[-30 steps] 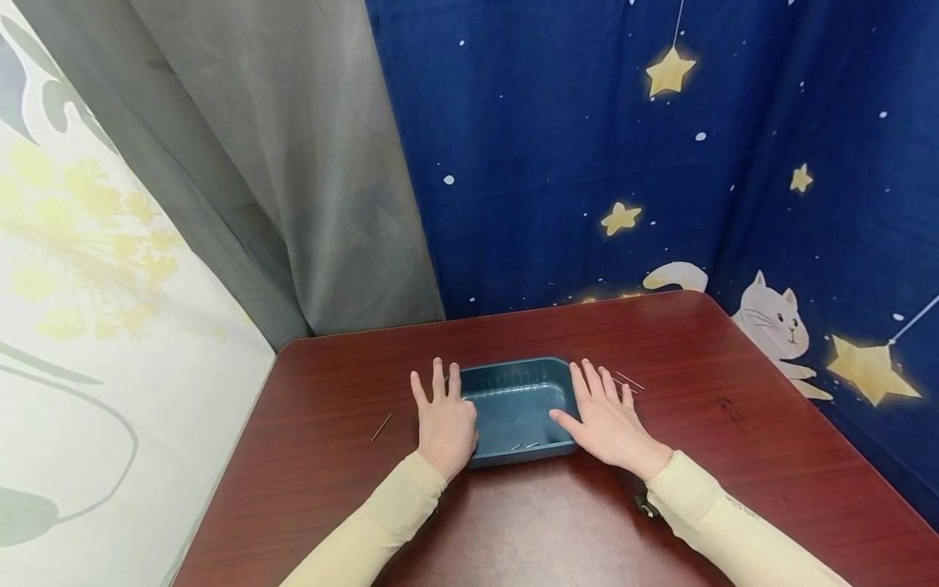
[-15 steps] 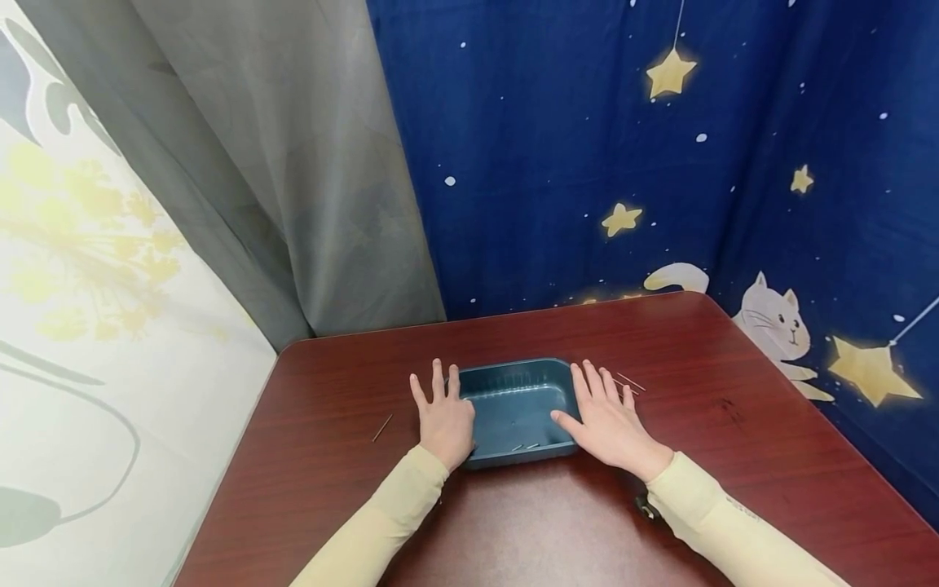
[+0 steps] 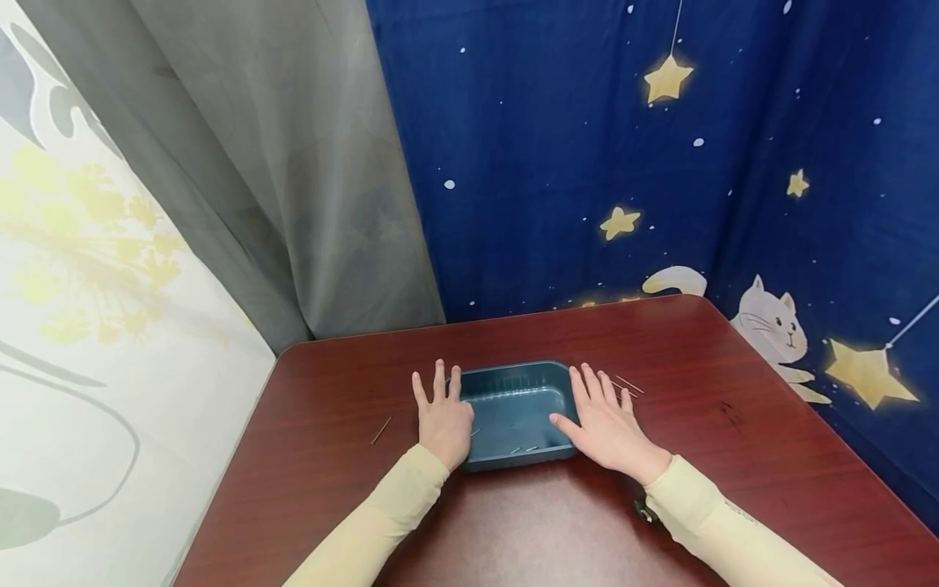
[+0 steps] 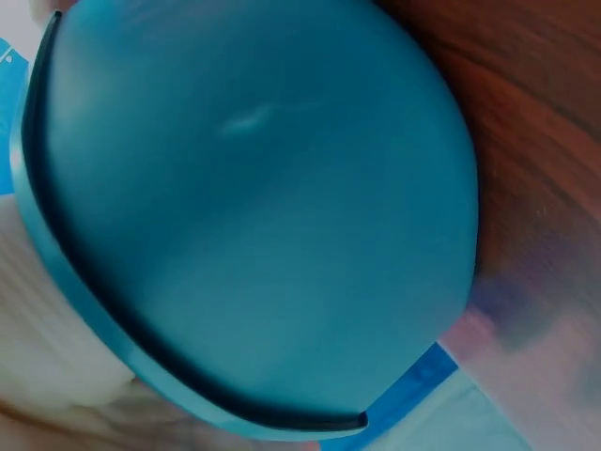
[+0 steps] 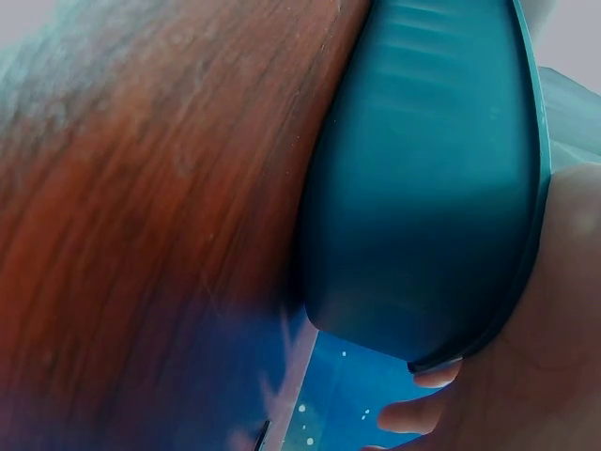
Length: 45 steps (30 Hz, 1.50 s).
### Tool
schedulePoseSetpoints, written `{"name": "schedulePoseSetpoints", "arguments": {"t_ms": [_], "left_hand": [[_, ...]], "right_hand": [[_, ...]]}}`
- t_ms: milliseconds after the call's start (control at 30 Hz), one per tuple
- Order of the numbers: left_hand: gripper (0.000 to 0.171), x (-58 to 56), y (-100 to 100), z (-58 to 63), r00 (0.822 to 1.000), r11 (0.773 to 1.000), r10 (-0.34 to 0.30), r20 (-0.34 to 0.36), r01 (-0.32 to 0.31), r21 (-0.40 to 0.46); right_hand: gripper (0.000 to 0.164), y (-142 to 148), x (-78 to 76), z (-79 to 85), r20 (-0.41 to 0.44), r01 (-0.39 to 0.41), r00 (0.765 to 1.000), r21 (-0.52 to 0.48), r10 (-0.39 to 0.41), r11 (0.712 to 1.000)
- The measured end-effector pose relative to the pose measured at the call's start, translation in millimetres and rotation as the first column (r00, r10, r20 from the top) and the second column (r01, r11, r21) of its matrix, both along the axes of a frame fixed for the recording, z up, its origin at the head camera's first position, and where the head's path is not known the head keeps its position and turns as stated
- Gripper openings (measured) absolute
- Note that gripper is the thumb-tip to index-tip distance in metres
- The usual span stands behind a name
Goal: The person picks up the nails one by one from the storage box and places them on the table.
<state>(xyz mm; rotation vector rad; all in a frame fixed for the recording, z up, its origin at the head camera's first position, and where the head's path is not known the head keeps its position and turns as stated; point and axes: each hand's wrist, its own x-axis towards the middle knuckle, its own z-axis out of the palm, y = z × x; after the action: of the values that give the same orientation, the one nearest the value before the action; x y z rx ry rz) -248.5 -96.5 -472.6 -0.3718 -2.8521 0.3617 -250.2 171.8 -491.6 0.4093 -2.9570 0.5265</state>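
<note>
A dark teal plastic tray (image 3: 521,458) rests on the table, with several short thin metal pins (image 3: 531,448) inside near its front wall. At its left end lies my left hand (image 3: 446,424); three fingers stretch forward and the index finger bends down over the rim. That hand hides its own thumb and whatever the thumb and index touch. A short pin (image 3: 475,432) shows in the tray right beside it. My right hand (image 3: 609,424) rests over the tray's right rim, fingers straight and spread, thumb over the inside. Both wrist views show the outer walls of the tray (image 4: 263,235).
On the reddish-brown wooden table (image 3: 499,530), a thin metal rod (image 3: 381,430) lies left of the tray. More thin rods (image 3: 629,385) lie beyond the right hand. Curtains (image 3: 528,204) hang at the table's back edge. A small dark device (image 3: 645,511) sits under the right wrist.
A short pin now shows in the tray beside the left hand, where it was not visible before. The left hand has shifted very slightly left. The right hand and tray hold nearly still.
</note>
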Motion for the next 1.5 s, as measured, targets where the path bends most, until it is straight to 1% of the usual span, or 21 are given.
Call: {"name": "schedulePoseSetpoints", "arguments": {"t_ms": [167,300,433,567,633,667,800,967,1200,1300,1500], "left_hand": [[0.010,-1.3,-2,-1.5,1.000,1.000,-0.004,0.004,0.004,-0.008],[0.008,-2.9,-5,-3.8,0.999,0.999,-0.034,0.012,0.033,0.038],[0.016,-4.3,-8,-3.7,0.996,0.991,-0.079,0.034,0.074,0.115],[0.029,-4.0,-10,-0.6,0.991,0.980,-0.109,0.074,0.095,0.175],[0.031,-3.6,-10,0.9,0.989,0.974,-0.122,0.085,0.103,0.199],[0.032,-3.6,-10,1.4,0.988,0.972,-0.127,0.087,0.107,0.208],[0.030,-3.1,-11,4.1,0.987,0.965,-0.147,0.057,0.131,0.229],[0.029,-2.6,-11,11.3,0.992,0.966,-0.128,0.024,0.119,0.232],[0.025,0.3,-15,24.7,0.995,0.956,-0.095,-0.024,0.098,0.276],[0.024,2.6,-18,30.4,0.995,0.952,-0.085,-0.043,0.094,0.293],[0.025,6.5,-30,38.9,0.997,0.945,-0.054,-0.051,0.068,0.321]], "right_hand": [[0.094,-1,-0.8,-2.0,0.008,0.000,1.000,0.005,0.000,1.000],[0.094,0,-0.9,-2.3,-0.007,0.001,1.000,0.004,-0.001,1.000],[0.094,0,-0.6,-1.8,-0.014,0.003,1.000,0.005,-0.003,1.000],[0.094,0,-0.3,-0.6,-0.010,0.000,1.000,0.004,0.001,1.000],[0.094,1,-0.3,-0.3,-0.006,0.000,1.000,0.002,0.000,1.000],[0.094,1,0.0,-0.2,-0.002,-0.001,1.000,-0.002,0.001,1.000],[0.095,2,0.9,0.0,0.017,-0.005,1.000,-0.019,0.005,1.000],[0.094,1,2.3,2.5,0.023,-0.011,1.000,-0.037,0.012,0.999],[0.093,1,3.0,3.6,0.015,-0.010,1.000,-0.041,0.011,0.999],[0.094,1,3.6,2.8,0.015,-0.009,1.000,-0.039,0.010,0.999],[0.094,1,4.1,0.6,0.016,-0.009,1.000,-0.035,0.010,0.999]]}}
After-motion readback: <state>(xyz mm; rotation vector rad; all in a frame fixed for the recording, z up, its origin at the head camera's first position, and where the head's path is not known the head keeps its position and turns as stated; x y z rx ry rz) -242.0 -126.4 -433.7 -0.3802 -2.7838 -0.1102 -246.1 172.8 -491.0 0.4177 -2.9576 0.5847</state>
